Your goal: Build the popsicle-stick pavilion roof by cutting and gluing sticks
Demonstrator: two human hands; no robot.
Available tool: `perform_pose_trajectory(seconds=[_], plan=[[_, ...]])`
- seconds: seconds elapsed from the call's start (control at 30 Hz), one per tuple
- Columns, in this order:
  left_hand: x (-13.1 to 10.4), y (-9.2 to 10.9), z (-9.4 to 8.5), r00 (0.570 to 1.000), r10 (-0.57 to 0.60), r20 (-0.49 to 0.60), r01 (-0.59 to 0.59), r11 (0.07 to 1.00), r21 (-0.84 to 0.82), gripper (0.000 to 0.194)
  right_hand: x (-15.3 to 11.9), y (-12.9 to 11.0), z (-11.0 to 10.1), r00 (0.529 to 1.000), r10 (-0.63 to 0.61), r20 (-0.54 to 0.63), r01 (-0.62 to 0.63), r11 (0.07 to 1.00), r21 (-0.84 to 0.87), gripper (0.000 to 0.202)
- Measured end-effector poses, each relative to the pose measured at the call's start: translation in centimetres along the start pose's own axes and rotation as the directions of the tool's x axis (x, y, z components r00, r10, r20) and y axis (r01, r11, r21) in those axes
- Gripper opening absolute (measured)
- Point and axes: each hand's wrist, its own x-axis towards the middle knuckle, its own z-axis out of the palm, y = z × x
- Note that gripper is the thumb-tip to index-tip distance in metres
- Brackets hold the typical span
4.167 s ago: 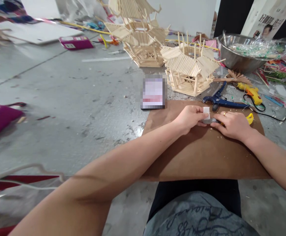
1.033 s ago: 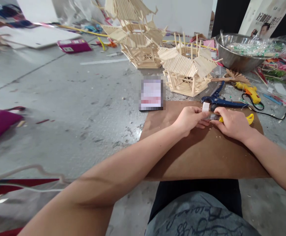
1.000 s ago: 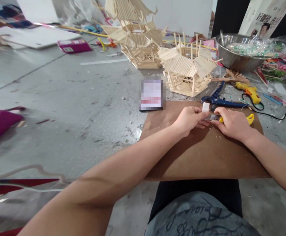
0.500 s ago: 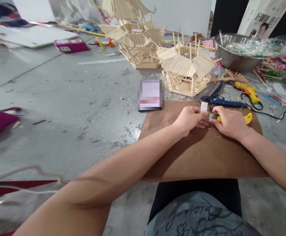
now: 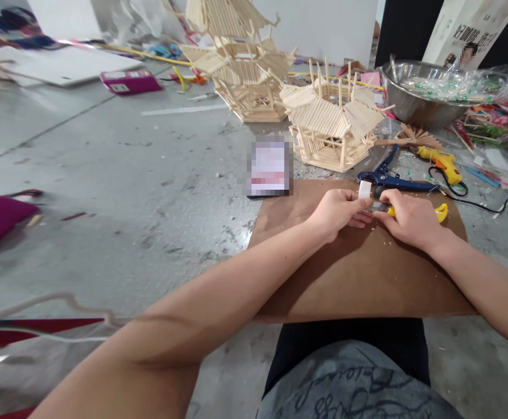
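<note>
Over the upper part of a brown board, my two hands nearly meet. Fingers of my left hand are pinched on a small white piece that sticks up above them. My right hand is wrapped round a yellow-handled tool; its curved yellow end shows to the right of the hand. A greyish part of it lies between the hands, partly hidden by fingers. Just beyond them lies a blue cutter with its handles spread.
Behind the board stand a low stick structure and a taller stick tower. A phone lies at its upper left edge. To the right are a yellow glue gun with a black cord and a metal bowl.
The whole view has shifted very slightly. Both hands keep nearly the same pose and grip.
</note>
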Motion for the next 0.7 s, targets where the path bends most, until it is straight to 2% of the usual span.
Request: perform_pose_trajectory(seconds=[0.7], plan=[[-0.05,0.01,0.14,1.000,-0.001,-0.005,0.001,1.000,0.015,0.012,0.17,-0.25,0.06,0.999,0.038,0.009,-0.038,0.999,0.000,0.032]])
